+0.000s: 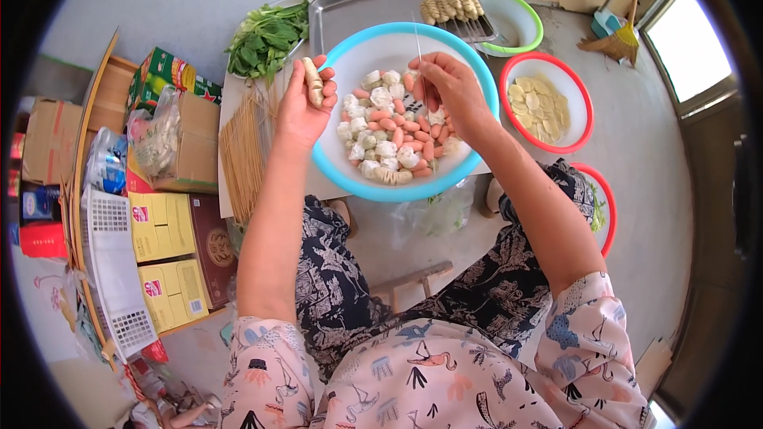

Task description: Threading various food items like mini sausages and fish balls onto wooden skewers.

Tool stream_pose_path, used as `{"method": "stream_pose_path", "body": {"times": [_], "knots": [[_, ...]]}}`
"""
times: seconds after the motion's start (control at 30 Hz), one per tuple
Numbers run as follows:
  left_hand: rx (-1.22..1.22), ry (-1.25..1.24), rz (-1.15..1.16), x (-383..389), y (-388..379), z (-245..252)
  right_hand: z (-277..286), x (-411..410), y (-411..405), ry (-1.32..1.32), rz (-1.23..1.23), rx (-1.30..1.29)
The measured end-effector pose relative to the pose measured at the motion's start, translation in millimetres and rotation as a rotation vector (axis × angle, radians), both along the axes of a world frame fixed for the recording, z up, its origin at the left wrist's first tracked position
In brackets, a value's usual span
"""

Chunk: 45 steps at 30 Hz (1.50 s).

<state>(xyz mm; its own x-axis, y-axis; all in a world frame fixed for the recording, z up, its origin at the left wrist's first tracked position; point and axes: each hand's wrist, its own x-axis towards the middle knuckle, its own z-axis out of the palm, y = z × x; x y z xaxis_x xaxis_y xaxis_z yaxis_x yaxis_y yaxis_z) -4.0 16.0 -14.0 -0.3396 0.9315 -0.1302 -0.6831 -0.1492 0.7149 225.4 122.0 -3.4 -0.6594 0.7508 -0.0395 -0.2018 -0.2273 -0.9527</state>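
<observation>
My left hand is raised over the left rim of a blue-rimmed basin and holds a pale, scored food piece upright. Over the basin's right part, my right hand pinches a thin skewer that stands nearly upright in view. Small pink sausages, white crinkled balls and greyish balls lie in the basin. Another scored piece rests at its near side. Behind it, a metal tray bears several skewered scored pieces at its right end.
Bamboo skewers and leafy greens are left of the basin. To the right stand a red-rimmed basin of pale slices and a green-rimmed basin. Boxes and a white plastic basket fill the left side. Another person's leg shows at lower left.
</observation>
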Motion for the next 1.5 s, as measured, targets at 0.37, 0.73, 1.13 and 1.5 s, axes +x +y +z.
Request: {"method": "stream_pose_path", "body": {"times": [0.37, 0.73, 1.13, 1.5], "knots": [[-0.057, -0.253, 0.248, -15, -7, -6, -25, -30, -9, -0.226, -0.024, -0.029], [0.086, -0.391, 0.285, -28, -10, 0, 2, -56, -64, -0.166, 0.251, 0.201], [0.115, -0.448, 0.424, -30, -8, 4, 17, -58, -91, -0.206, 0.342, 0.17], [0.114, -0.428, 0.443, -27, -6, 5, 18, -59, -91, -0.217, 0.368, 0.158]]}}
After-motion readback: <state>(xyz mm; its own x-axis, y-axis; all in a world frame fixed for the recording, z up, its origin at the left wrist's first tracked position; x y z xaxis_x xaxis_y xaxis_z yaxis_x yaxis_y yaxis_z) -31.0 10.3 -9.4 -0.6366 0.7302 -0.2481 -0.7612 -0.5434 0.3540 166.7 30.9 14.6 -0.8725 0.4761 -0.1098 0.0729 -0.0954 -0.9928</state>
